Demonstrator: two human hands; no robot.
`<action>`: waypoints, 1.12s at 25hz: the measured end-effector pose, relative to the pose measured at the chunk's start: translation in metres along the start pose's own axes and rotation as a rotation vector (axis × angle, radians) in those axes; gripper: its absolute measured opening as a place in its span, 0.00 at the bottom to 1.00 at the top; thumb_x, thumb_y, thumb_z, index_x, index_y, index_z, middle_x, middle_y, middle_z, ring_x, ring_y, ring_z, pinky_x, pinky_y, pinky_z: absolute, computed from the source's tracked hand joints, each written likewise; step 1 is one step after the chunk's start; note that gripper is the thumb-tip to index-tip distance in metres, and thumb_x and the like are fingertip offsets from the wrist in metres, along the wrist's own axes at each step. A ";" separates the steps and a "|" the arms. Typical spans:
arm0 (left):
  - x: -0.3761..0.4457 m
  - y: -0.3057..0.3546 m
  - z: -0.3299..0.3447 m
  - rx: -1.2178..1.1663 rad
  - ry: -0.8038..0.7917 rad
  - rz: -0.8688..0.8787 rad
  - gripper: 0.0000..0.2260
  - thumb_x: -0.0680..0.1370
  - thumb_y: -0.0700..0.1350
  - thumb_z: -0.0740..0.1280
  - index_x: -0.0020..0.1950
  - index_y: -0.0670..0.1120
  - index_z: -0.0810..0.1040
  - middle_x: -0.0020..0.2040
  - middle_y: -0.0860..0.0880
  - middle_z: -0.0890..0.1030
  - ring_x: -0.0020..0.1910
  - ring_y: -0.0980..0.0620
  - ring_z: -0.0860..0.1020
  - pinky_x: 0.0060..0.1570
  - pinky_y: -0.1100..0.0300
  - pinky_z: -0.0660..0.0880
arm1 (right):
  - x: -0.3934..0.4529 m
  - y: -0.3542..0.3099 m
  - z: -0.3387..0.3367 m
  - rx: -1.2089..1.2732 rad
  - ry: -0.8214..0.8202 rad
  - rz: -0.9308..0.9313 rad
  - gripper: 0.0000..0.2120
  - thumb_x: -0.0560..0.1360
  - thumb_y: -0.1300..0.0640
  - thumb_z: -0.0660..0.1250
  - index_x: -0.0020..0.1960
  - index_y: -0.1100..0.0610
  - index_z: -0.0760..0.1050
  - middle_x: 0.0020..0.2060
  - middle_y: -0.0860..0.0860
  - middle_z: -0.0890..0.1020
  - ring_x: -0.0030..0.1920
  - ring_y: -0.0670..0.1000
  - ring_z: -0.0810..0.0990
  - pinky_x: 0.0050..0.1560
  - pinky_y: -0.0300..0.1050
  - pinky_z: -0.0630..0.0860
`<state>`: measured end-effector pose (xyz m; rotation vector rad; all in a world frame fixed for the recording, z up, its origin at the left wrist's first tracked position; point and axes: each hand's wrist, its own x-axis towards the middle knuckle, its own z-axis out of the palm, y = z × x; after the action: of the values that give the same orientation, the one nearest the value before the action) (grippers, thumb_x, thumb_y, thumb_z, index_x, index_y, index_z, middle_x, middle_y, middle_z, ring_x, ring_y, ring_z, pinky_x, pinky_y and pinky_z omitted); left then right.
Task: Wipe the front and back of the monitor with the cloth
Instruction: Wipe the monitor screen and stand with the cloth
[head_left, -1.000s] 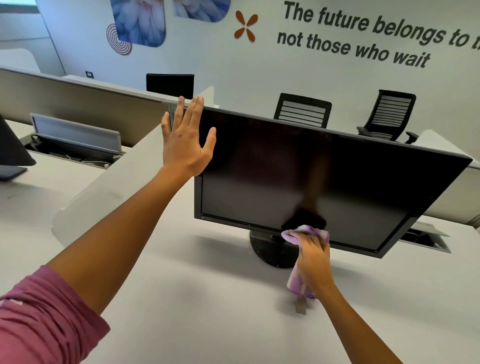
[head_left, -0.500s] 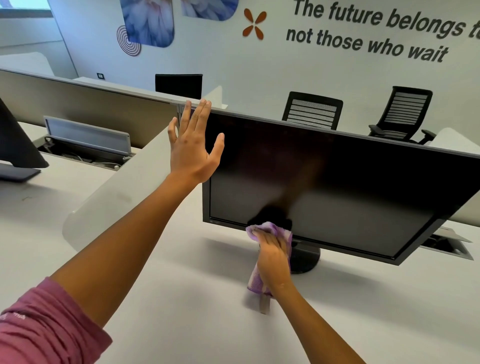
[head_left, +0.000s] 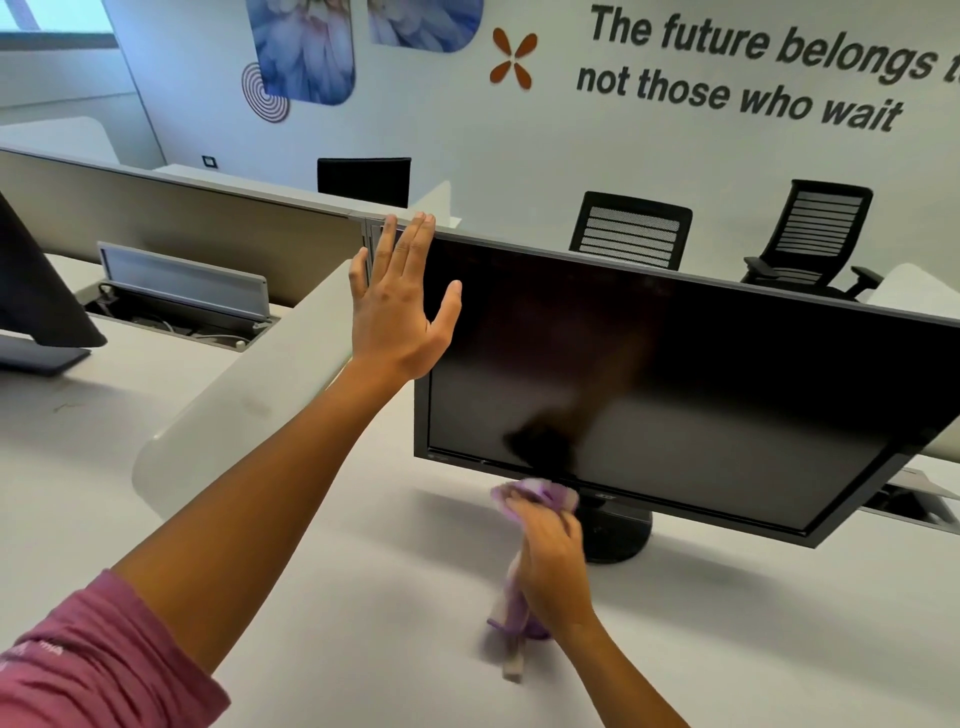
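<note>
Looking down from the head view, much is cut off or blurred. The monitor (head_left: 691, 384) runs off the right edge of the frame, so its far right corner is not visible, and its back is hidden entirely. Its round stand (head_left: 618, 535) shows only in part below the lower bezel. The right hand (head_left: 553, 556) is motion-blurred; its fingers curl around a purple cloth (head_left: 535, 496), bunched at the top against the monitor's bottom edge near the left of the stand, with a loose tail hanging below the wrist. Whether the tail touches the desk (head_left: 311, 597) cannot be told. A dark smudge of reflection on the screen sits just above the cloth.

The left hand (head_left: 400, 312) is flat and spread, fingers straight, holding nothing; it lies against the monitor's upper left corner, fingertips reaching the top edge. How firmly it presses cannot be told.

The near part of the desk in front of the monitor is bare white surface on both sides of the arms. A rounded white divider (head_left: 234, 415) runs along the desk's left edge, close to the left forearm. Behind the monitor stands a grey partition (head_left: 182, 218), and two black chairs (head_left: 631, 228) are beyond it.
</note>
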<state>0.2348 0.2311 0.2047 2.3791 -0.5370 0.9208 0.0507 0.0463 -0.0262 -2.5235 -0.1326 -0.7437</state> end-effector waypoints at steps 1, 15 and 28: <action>0.001 -0.001 0.000 0.002 0.003 0.003 0.32 0.80 0.60 0.54 0.82 0.50 0.55 0.82 0.51 0.57 0.82 0.49 0.50 0.78 0.45 0.45 | -0.005 0.012 -0.004 -0.033 0.074 0.043 0.20 0.78 0.62 0.58 0.67 0.55 0.78 0.61 0.47 0.81 0.65 0.48 0.76 0.70 0.49 0.67; -0.002 0.003 0.009 -0.041 0.114 0.005 0.30 0.79 0.55 0.58 0.80 0.47 0.61 0.80 0.50 0.63 0.81 0.48 0.56 0.76 0.46 0.53 | 0.015 0.015 0.016 -0.379 -0.094 -0.001 0.26 0.75 0.64 0.59 0.73 0.53 0.70 0.67 0.48 0.77 0.66 0.52 0.76 0.70 0.56 0.68; 0.000 0.001 0.013 -0.040 0.109 -0.015 0.30 0.79 0.56 0.59 0.80 0.47 0.61 0.80 0.50 0.63 0.81 0.48 0.56 0.76 0.47 0.52 | 0.075 -0.039 0.035 -0.139 -0.218 -0.006 0.35 0.61 0.74 0.72 0.64 0.51 0.76 0.57 0.47 0.80 0.62 0.49 0.72 0.59 0.50 0.78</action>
<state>0.2411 0.2227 0.1966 2.2791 -0.4905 1.0164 0.1216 0.0943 0.0056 -2.7333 -0.1677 -0.4937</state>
